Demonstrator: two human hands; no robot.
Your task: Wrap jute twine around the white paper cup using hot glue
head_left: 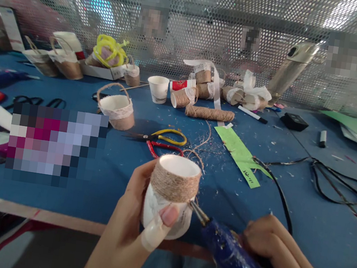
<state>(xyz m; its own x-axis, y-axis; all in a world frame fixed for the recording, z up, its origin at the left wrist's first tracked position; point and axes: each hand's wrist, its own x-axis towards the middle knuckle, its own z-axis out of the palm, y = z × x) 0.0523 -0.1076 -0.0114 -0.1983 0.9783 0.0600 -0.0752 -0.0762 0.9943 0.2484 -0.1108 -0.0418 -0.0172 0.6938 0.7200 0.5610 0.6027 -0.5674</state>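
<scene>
In my left hand (139,217) is a white paper cup (165,219), held tilted with its mouth toward me. Jute twine (174,182) is wound in rows around the upper part of the cup, and a loose end trails up behind it. White tape covers part of my left thumb. My right hand (269,241) is closed around a blue glue gun (230,258), its fingers partly hidden behind the body. The gun's metal nozzle (199,213) meets the cup's right side at the lower edge of the twine. Scissors (160,139) with yellow and red handles lie just beyond the cup.
A twine roll (210,113), a plain paper cup (157,89) and a small twine basket (118,111) stand farther back. Green paper (237,156) and a black cord (280,194) lie to the right. A perforated metal screen (181,22) closes off the table's far side.
</scene>
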